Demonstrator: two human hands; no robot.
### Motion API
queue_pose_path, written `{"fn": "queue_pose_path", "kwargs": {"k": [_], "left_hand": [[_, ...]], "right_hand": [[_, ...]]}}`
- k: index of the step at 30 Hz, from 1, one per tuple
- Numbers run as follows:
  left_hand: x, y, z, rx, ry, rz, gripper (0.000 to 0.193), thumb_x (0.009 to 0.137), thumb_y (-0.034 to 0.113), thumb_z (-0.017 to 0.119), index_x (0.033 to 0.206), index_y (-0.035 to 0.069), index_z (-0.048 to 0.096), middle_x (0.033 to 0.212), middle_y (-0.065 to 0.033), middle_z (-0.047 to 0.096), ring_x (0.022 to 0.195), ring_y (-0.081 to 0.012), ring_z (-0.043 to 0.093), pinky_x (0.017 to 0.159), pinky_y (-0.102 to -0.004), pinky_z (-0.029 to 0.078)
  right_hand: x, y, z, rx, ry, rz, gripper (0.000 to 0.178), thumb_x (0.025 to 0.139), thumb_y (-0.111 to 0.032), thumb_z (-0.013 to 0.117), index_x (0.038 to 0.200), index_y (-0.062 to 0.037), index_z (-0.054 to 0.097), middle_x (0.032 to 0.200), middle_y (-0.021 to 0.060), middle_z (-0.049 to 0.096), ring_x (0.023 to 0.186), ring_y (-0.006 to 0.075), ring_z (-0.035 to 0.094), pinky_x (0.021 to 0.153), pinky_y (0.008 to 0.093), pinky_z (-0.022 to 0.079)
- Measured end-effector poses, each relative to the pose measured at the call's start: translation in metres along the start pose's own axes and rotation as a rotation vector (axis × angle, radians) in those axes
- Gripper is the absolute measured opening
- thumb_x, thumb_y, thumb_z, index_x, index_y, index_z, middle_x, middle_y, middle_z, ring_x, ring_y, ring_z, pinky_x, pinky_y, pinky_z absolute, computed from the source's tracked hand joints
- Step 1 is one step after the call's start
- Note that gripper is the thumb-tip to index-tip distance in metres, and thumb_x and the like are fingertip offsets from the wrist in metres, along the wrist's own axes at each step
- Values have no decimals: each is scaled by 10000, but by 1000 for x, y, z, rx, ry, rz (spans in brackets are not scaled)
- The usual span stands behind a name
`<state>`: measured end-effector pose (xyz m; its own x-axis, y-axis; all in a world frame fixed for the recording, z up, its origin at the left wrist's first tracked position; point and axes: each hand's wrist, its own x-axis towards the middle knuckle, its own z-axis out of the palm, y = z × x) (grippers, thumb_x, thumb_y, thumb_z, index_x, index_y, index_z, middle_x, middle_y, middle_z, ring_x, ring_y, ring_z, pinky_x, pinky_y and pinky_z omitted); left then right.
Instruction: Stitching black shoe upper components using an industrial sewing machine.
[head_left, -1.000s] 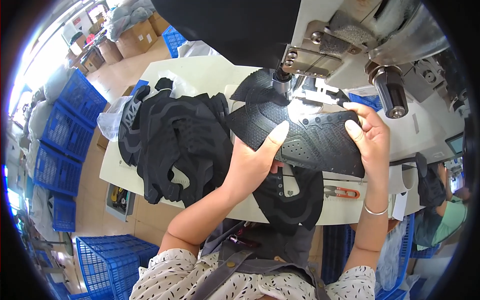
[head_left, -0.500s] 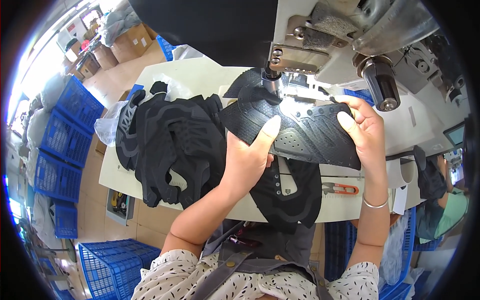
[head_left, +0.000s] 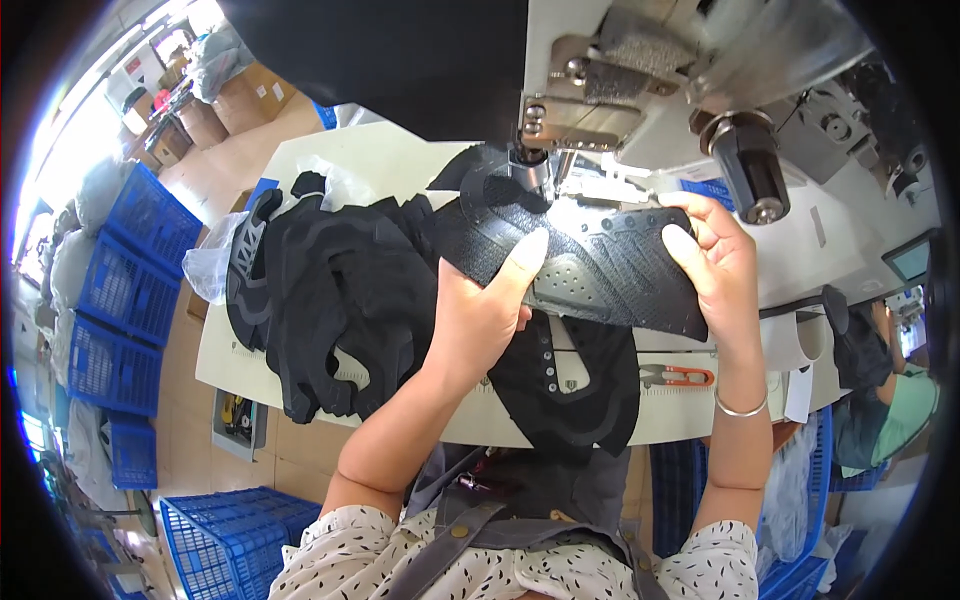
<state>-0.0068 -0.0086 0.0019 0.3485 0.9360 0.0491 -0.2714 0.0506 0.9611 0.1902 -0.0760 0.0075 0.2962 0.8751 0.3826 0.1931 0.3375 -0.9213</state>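
Both hands grip a black shoe upper (head_left: 620,270) with a row of eyelets and a perforated grey patch, held at the needle area of a sewing machine (head_left: 585,110). My left hand (head_left: 480,310) pinches its near left part, thumb on top, fingers mostly underneath. On the right edge, by the eyelets, my right hand (head_left: 718,262) is closed with its thumb on top and fingers behind. A second black upper (head_left: 565,400) lies below on the table, partly overhanging the front edge. To the left rests a pile of black uppers (head_left: 335,290).
Orange-handled thread snips (head_left: 678,376) lie on the white table (head_left: 470,428) beside a printed ruler strip. Blue crates stand on the floor, one (head_left: 235,535) at lower left and a stack (head_left: 125,290) farther left. Another person's green garment (head_left: 905,415) shows at far right.
The view has shifted slightly. Both hands keep hold of the shoe upper, which has turned a little under the machine head.
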Motion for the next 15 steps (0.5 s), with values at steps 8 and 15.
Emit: {"fn": "queue_pose_path", "kwargs": {"k": [8, 15], "left_hand": [[5, 2, -4, 3, -45, -12, 128, 817, 162, 584, 802, 35, 568, 594, 28, 510, 407, -29, 419, 364, -176, 344], [12, -2, -8, -12, -36, 7, 150, 829, 166, 570, 774, 28, 580, 605, 10, 546, 419, -36, 444, 386, -173, 353]], "right_hand": [[-2, 0, 4, 21, 23, -2, 258, 815, 10, 542, 1071, 31, 517, 922, 72, 612, 816, 80, 568, 753, 205, 447], [-11, -1, 9, -6, 15, 22, 249, 816, 8, 544, 1063, 25, 518, 929, 71, 608, 829, 85, 565, 762, 208, 448]]}}
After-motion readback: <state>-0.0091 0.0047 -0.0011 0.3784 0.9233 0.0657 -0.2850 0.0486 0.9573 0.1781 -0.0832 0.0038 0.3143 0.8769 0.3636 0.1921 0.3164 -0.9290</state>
